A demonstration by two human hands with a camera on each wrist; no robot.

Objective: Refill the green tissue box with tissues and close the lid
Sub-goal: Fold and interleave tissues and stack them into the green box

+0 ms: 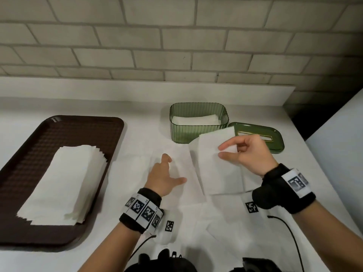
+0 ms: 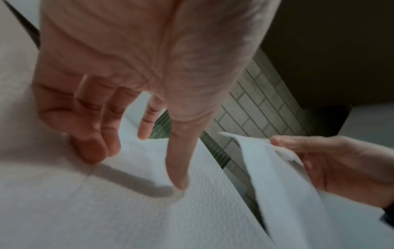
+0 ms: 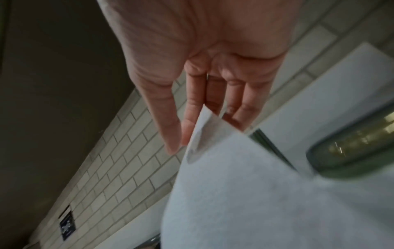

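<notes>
The ribbed green tissue box [image 1: 199, 132] stands open at the back of the white counter, with a low layer of tissues [image 1: 194, 119] inside. Its green lid [image 1: 275, 142] [image 3: 351, 148] lies flat just right of the box. My right hand [image 1: 222, 150] [image 3: 192, 134] pinches the upper edge of a white tissue [image 1: 216, 169] [image 3: 245, 185] and holds it lifted in front of the box. My left hand [image 1: 174, 168] [image 2: 136, 168] presses with straight fingers on another tissue [image 1: 176, 154] [image 2: 149, 210] lying flat on the counter.
A brown tray [image 1: 29, 154] at the left carries a thick stack of tissues [image 1: 62, 185]. More loose sheets [image 1: 222, 218] lie on the counter near me. A brick wall [image 1: 176, 46] rises behind the box. Black cables [image 1: 288, 230] and dark gear sit at the front edge.
</notes>
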